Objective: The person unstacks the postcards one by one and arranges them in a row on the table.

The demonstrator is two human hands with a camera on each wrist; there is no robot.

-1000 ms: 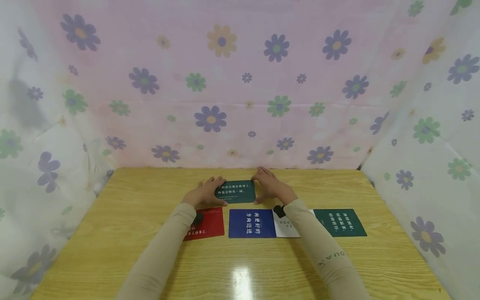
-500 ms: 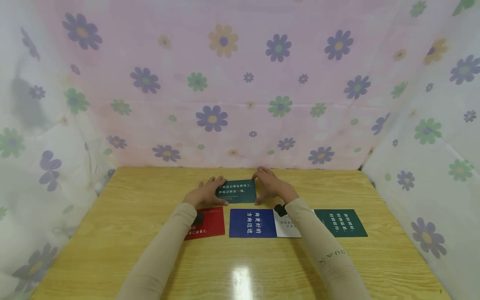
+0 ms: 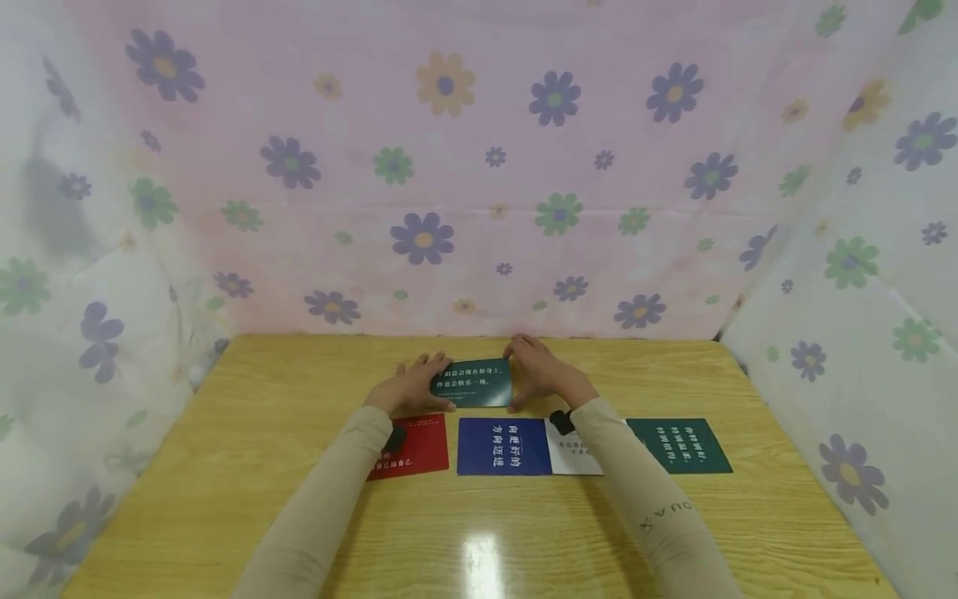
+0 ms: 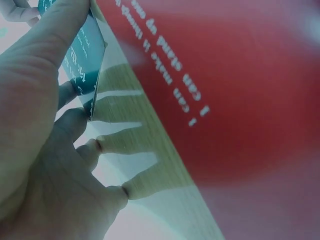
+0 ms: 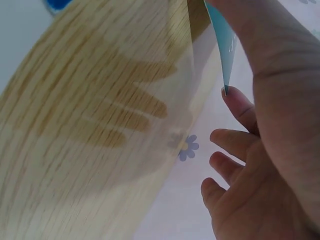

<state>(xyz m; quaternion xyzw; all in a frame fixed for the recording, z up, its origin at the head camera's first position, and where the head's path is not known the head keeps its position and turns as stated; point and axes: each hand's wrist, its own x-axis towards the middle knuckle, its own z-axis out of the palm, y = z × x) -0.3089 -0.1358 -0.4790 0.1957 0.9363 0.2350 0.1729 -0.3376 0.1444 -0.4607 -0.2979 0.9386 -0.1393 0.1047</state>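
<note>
A dark green card (image 3: 473,383) with white printed characters is held between two bare hands toward the back of the table. The left hand (image 3: 407,388) grips its left short side, thumb at the near corner and index finger at the far one. On the opposite side the right hand (image 3: 542,371) holds it the same way. In the left wrist view the green card (image 4: 82,57) stands off the wood, with finger shadows below. The right wrist view shows an index fingertip (image 5: 235,100) right at the card's pointed corner, the other fingers spread free.
Nearer the person lies a row of cards: a red card (image 3: 422,445) partly under the left forearm, a blue card (image 3: 486,449), a white card (image 3: 563,457) half hidden by the right sleeve, and another green card (image 3: 692,449). Flowered cloth (image 3: 479,183) walls the table's back and sides.
Both hands keep their place on the green card. Its near edge sits very slightly lower in the head view, with a small shift in tilt.
</note>
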